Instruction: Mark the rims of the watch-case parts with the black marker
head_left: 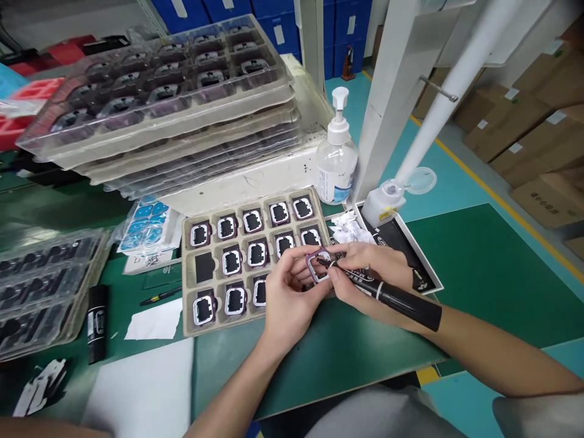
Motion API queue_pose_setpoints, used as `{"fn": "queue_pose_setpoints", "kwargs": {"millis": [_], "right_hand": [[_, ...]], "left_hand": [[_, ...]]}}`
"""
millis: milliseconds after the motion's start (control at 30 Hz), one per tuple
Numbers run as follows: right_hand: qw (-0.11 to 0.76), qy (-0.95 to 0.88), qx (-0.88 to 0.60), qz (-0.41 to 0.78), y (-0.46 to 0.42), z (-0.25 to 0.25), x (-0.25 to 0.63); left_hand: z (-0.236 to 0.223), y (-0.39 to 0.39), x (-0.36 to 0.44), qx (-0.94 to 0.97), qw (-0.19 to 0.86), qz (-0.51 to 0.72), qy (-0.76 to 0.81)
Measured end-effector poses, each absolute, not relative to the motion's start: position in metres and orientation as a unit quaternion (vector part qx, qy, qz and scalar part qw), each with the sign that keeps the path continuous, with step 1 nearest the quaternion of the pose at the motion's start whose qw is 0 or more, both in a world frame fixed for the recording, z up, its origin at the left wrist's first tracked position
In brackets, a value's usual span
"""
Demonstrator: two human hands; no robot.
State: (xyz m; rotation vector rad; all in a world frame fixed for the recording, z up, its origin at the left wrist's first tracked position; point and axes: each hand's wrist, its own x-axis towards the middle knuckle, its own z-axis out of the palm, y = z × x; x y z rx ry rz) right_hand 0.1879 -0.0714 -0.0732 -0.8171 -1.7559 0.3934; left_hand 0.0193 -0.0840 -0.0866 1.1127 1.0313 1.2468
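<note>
Item: one small purple-and-white frame (312, 271), near the centre of the frame, just above the right part of a moulded tray (188, 304). Your left hand (292, 298) holds it, fingers narrowed around its edges.

Item: one black marker (408, 306), slanting from the centre toward the lower right. Your right hand (371, 267) has it pinched between thumb and fingers, tip directed at the small frame; whether the tip touches, you cannot tell here.

Item: the moulded tray, centre, lying on the green tabletop (356, 359), with similar frames seated in its pockets in three rows.

Item: a second black marker (97, 325), left of centre, lying beside a scrap of white paper (154, 319); near that, a thin black-and-yellow pen (160, 296).

Item: a stack of filled trays (182, 125), upper left.

Item: a clear pump bottle (337, 164), upright, above your right hand; just to its right, a small white bottle (384, 204) with its lid raised; crumpled white tissue (349, 229) below.
</note>
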Motion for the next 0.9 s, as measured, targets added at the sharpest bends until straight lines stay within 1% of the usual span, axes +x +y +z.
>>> {"fn": "queue_pose_setpoints", "kwargs": {"millis": [100, 200, 333, 667, 767, 833, 900], "right_hand": [[0.564, -0.741, -0.328, 0.162, -0.07, -0.076, 0.189], [0.576, -0.738, -0.294, 0.193, -0.068, -0.077, 0.19], [0.571, -0.743, -0.276, 0.217, -0.067, -0.074, 0.191], [0.556, -0.74, -0.275, 0.26, -0.068, -0.075, 0.192], [0.538, -0.742, -0.3, 0.263, -0.07, -0.073, 0.195], [0.536, -0.73, -0.347, 0.242, -0.072, -0.071, 0.2], [0.571, -0.675, -0.421, 0.201, -0.071, -0.07, 0.207]], "left_hand": [[-0.084, -0.084, 0.019, 0.457, 0.564, 0.532, 0.436], [-0.081, -0.084, 0.018, 0.436, 0.583, 0.539, 0.424], [-0.077, -0.084, 0.017, 0.418, 0.596, 0.546, 0.415], [-0.079, -0.088, 0.017, 0.453, 0.537, 0.554, 0.446], [-0.081, -0.088, 0.019, 0.46, 0.537, 0.552, 0.443], [-0.084, -0.085, 0.02, 0.454, 0.547, 0.553, 0.434], [-0.087, -0.08, 0.019, 0.449, 0.548, 0.556, 0.435]]}}
